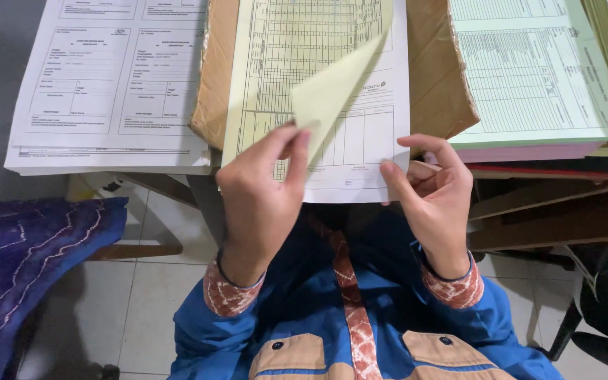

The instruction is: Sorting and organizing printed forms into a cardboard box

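My left hand [260,197] pinches the near corner of a pale yellow sheet [332,91], which is folded up and back over the form beneath. My right hand [434,193] holds the near right corner of a white printed form [360,151] with ruled tables, thumb on top. Both sheets lie together on a brown cardboard piece [431,77] and overhang its near edge toward me. My sleeves are blue with patterned red cuffs.
A stack of white printed forms [107,91] lies at the left. Stacks of pale green forms [536,70] over pink sheets sit at the right. A purple patterned cloth [29,246] is at lower left, a wooden frame [550,211] at right, and tiled floor below.
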